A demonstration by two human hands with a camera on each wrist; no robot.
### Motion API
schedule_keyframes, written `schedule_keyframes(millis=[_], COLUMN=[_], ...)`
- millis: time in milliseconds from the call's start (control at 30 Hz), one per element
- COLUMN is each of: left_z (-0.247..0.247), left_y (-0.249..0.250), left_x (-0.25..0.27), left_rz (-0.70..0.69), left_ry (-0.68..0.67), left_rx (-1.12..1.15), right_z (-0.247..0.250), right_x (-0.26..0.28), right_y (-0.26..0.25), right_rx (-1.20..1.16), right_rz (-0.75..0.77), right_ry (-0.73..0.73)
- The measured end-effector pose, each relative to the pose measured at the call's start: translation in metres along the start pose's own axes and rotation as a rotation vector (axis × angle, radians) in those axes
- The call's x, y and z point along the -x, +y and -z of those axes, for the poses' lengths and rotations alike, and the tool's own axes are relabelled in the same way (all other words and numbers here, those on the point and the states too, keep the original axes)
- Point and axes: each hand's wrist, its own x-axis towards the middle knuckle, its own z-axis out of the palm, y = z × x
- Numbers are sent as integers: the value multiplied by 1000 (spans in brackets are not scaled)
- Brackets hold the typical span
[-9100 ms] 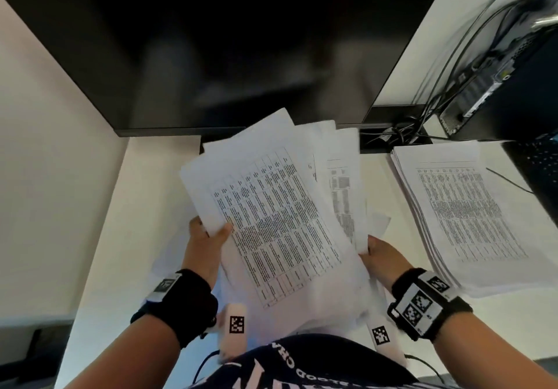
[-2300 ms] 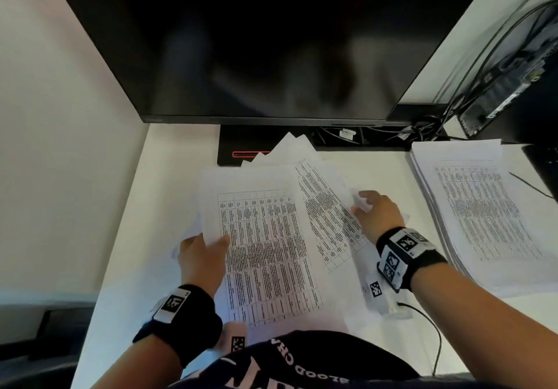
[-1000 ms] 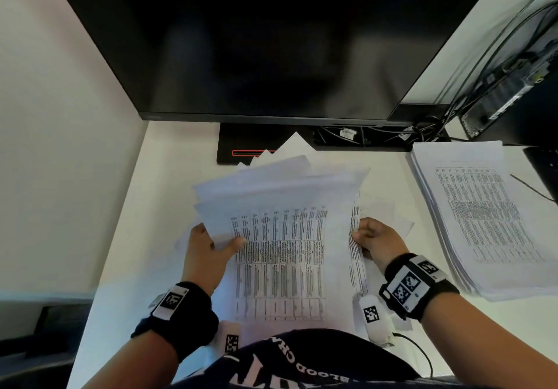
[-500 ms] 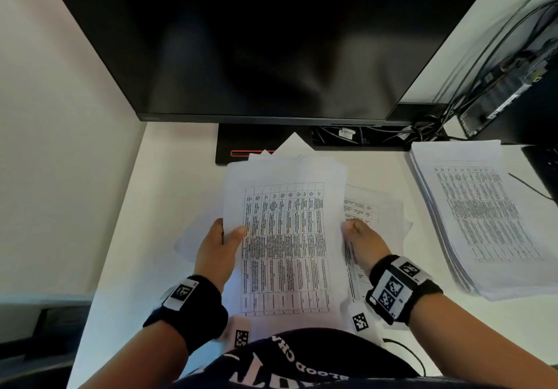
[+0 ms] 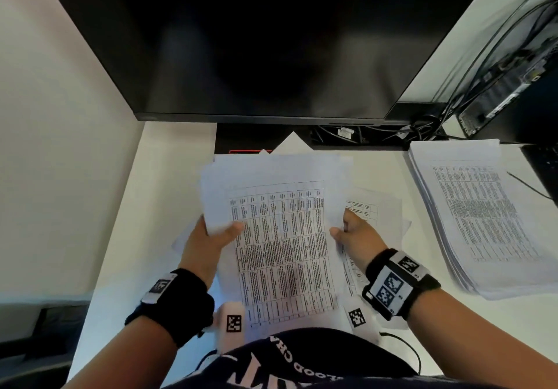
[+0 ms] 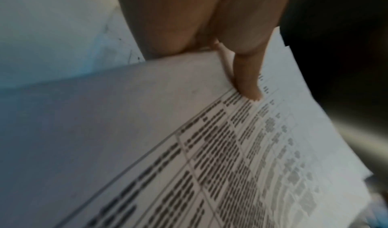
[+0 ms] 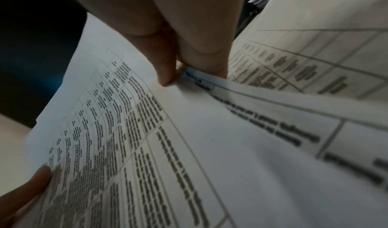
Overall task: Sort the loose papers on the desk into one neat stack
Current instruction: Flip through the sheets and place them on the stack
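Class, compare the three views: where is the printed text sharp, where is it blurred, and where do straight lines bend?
Head view: the monitor edges splay with wide-angle distortion; table print on the held papers is smeared. Left wrist view: print blurs near the lens, the thumb is soft. Right wrist view: rows curve; the right hand looms, the sheet beside it is out of focus.

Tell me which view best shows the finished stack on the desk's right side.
The head view: the finished stack lies whole there, beside the computer. The right wrist view catches only a few sheet edges at its top; the left wrist view shows none of it.
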Motion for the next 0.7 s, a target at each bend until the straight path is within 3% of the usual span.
schedule_keyframes(millis=[67, 133, 200, 400, 567, 700], left_z=[4, 8, 15, 25, 27, 26], left_y=[2, 2, -2, -7, -7, -14], left_x=[5, 9, 14, 25, 23, 24], left_rz=[61, 90, 70, 6, 59, 57], left_ry=[-135, -168, -196, -337, -354, -361], left_rx=[1, -8, 15, -4, -71, -43], right_z=[3, 13, 29, 56, 52, 44], right_x=[-5, -16, -31, -78, -86, -83], right_y=[-4, -6, -8, -3, -7, -8], right_rx=[70, 217, 404, 546, 879, 907], right_rz=[12, 15, 12, 13, -61, -29], right_ry=[-87, -130, -62, 153, 81, -12])
